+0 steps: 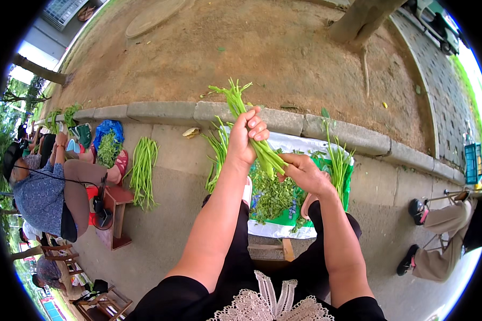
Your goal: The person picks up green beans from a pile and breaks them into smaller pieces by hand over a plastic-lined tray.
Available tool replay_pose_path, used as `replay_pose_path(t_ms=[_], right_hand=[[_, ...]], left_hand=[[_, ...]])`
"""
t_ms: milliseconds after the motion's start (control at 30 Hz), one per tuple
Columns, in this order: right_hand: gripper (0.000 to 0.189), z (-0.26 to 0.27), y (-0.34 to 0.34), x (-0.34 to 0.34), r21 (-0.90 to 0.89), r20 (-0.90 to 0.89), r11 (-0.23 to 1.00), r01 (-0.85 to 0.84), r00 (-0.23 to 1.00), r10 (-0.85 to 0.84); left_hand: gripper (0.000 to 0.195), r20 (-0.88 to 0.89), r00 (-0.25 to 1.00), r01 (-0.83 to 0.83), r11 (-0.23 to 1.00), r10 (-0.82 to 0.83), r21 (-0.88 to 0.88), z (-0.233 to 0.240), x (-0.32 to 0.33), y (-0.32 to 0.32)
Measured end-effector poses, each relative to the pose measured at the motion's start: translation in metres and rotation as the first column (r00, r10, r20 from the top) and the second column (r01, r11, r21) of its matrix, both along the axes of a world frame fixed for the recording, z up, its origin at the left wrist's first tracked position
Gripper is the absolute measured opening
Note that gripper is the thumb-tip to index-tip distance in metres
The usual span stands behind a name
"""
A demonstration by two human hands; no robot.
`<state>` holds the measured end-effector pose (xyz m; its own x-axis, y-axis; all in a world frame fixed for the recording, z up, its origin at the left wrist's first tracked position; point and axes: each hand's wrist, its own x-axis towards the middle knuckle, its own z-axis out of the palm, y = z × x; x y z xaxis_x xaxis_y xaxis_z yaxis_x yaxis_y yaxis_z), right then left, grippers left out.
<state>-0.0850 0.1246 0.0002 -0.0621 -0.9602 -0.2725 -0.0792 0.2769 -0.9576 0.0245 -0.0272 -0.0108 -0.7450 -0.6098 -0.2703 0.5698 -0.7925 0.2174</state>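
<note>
My left hand is closed round a bundle of green leafy-vegetable stems, held slanting above the mat. At the bundle's lower right end are the fingers of my right hand, thumb and index against the stems; whether they pinch one is hard to tell. Below lies a green and white plastic sheet with a heap of plucked leaves on it. Long stalks with some leaves rest on the sheet's right side, and another bunch of stems lies at its left edge, partly behind my left arm.
A stone kerb runs beyond the sheet, with bare soil past it. To the left, a seated person is beside a red-brown wooden stool, a stem pile and a blue bag. Another person's legs are at right.
</note>
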Motion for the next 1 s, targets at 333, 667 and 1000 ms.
replay_pose_path(t_ms=[333,667,1000], right_hand=[[0.024,-0.023,-0.007,0.016,-0.202,-0.179,0.854,0.480,0.839,-0.514],[0.021,-0.022,0.008,-0.018,-0.134,-0.176,0.928,0.348,0.913,-0.368],[0.030,0.008,0.009,-0.004,-0.185,-0.169,0.972,0.144,0.970,-0.176]], left_hand=[[0.010,0.055,0.991,-0.118,0.993,0.118,-0.016,-0.002,-0.006,0.001],[0.007,0.067,0.970,-0.236,0.972,0.235,0.013,0.002,0.008,-0.010],[0.008,0.209,0.943,-0.248,0.965,0.260,-0.081,0.002,0.003,-0.007]])
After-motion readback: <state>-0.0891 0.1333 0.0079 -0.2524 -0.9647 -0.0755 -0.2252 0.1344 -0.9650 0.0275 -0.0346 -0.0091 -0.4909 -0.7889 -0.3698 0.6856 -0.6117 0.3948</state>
